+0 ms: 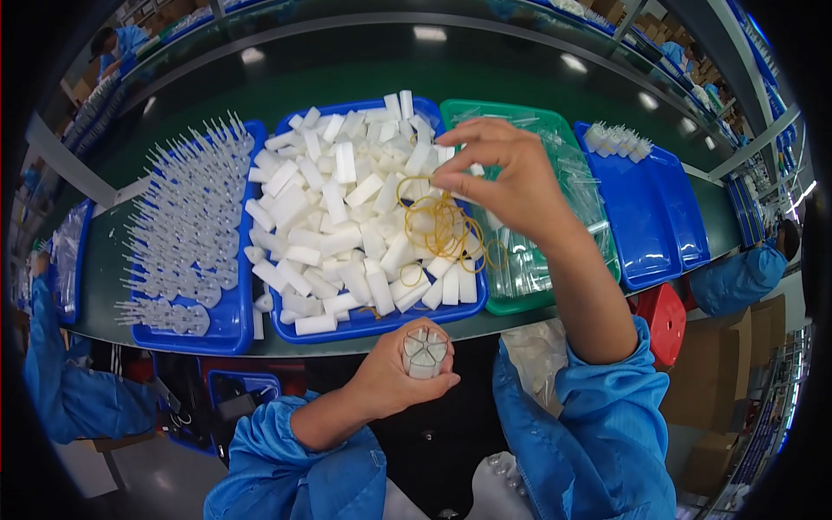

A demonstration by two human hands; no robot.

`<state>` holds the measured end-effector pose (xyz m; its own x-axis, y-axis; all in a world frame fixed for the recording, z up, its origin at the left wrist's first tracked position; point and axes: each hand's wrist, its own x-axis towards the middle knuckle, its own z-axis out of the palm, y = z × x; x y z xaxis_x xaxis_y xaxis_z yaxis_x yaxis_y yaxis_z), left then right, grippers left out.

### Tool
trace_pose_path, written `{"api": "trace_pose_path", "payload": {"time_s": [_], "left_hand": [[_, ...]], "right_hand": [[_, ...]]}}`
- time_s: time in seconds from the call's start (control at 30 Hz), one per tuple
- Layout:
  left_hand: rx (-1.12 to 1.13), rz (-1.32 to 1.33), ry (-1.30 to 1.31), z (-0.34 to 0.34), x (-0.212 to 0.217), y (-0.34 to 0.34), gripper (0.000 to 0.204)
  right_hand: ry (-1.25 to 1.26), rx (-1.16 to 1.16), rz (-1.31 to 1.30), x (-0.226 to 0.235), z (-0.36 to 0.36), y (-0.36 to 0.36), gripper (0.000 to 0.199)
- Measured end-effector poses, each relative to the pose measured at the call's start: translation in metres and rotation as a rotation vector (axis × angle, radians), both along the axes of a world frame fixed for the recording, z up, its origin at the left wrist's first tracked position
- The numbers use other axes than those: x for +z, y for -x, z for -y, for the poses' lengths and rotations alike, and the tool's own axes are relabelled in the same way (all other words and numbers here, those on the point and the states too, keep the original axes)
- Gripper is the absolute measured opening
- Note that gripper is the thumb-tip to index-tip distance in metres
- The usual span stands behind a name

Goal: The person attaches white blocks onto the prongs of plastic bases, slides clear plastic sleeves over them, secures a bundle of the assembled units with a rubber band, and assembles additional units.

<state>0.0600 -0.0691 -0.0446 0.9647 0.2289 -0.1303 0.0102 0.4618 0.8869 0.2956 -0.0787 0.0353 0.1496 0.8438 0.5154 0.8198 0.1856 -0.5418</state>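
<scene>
My left hand (377,373) is closed around a bundle of clear and whitish pieces (425,351), seen end-on as a round cluster of wedge-like segments. Thumb and fingertips of my right hand (511,169) pinch a thin yellow rubber band (407,178). Below those fingertips, a loose heap of yellow rubber bands (442,230) lies over white foam blocks (334,199). The blocks fill a blue tray (381,326) in front of me. A green tray (537,301) of clear plastic tubes (520,260) sits partly behind my right forearm.
At left, a blue tray (230,325) carries rows of translucent stemmed parts (186,225). Farther right, another blue tray (641,225) holds white parts (617,141) at its back. A red stool (666,325) stands at the bench's right. Co-workers in blue sit on both sides.
</scene>
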Motion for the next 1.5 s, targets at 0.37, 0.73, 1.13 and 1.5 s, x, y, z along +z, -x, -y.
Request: {"api": "trace_pose_path", "payload": {"time_s": [0.37,0.73,1.13,1.5], "left_hand": [[-0.023,0.031,0.512,-0.007,0.001,0.002,0.026],[-0.033,0.153,0.503,-0.003,0.006,0.001,0.03],[-0.484,0.237,0.527,-0.005,0.016,0.002,0.03],[-0.013,0.162,-0.706,0.003,0.018,0.001,0.108]], "right_hand": [[0.047,-0.067,-0.356,0.015,0.04,0.028,0.01],[0.138,-0.025,-0.342,-0.003,0.103,0.076,0.012],[0.133,0.043,-0.667,-0.034,0.132,0.085,0.009],[-0.06,0.292,-1.31,-0.011,0.145,0.069,0.06]]}}
